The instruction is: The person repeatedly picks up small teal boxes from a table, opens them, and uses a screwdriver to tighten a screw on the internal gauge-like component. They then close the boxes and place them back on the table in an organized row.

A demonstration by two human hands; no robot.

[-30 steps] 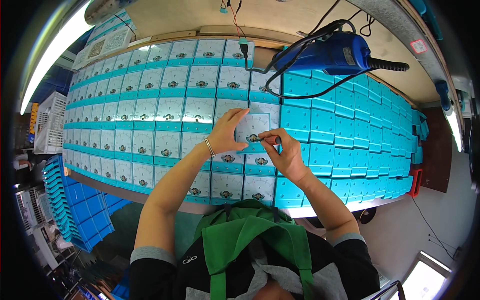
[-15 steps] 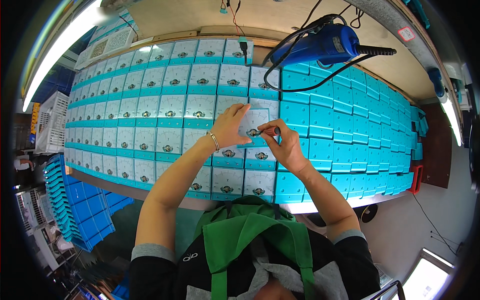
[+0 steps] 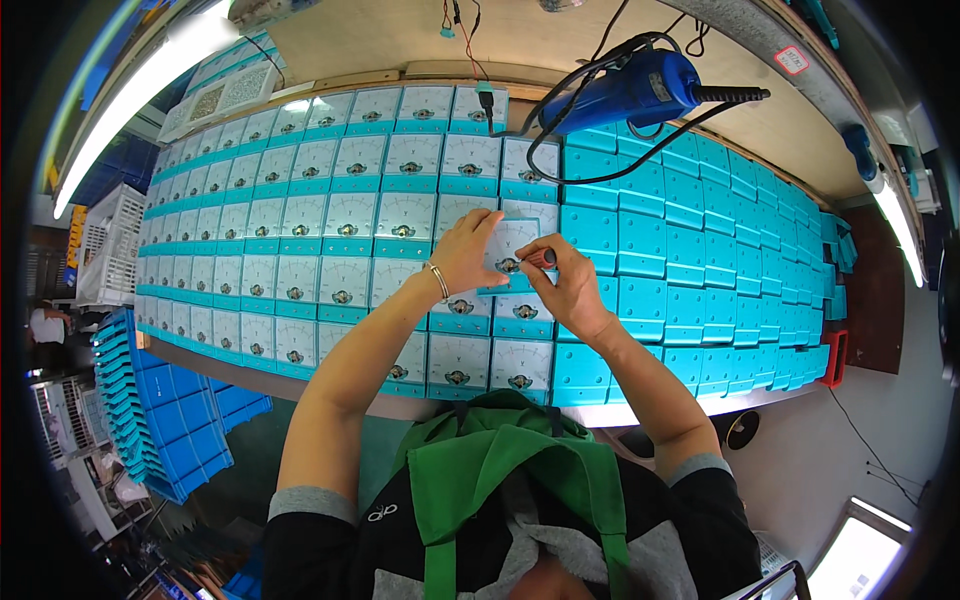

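Note:
A panel meter (image 3: 518, 231) with a white dial face and teal edging lies tilted on top of other meters at the middle of the bench. My left hand (image 3: 464, 255) grips it by its left side, thumb at the lower edge and fingers at the top. In my right hand (image 3: 573, 292), thumb and fingers pinch the red handle of a small screwdriver (image 3: 542, 259). Its tip points at the silver-and-black fitting (image 3: 508, 266) on the meter's lower face; my fingers partly hide the contact. Rows of similar meters (image 3: 409, 214) surround both hands.
Teal plastic housings (image 3: 641, 252) fill the bench's right side in rows. A blue cylindrical tool (image 3: 628, 92) with a looped black cable hangs over the far side. Trays of small parts (image 3: 243, 88) stand far left, blue crates (image 3: 185, 425) lower left, and a red bin (image 3: 836, 358) at the right end.
The whole view has shifted slightly. Both hands keep their hold on the meter and screwdriver; the red handle has turned a little in my right fingers.

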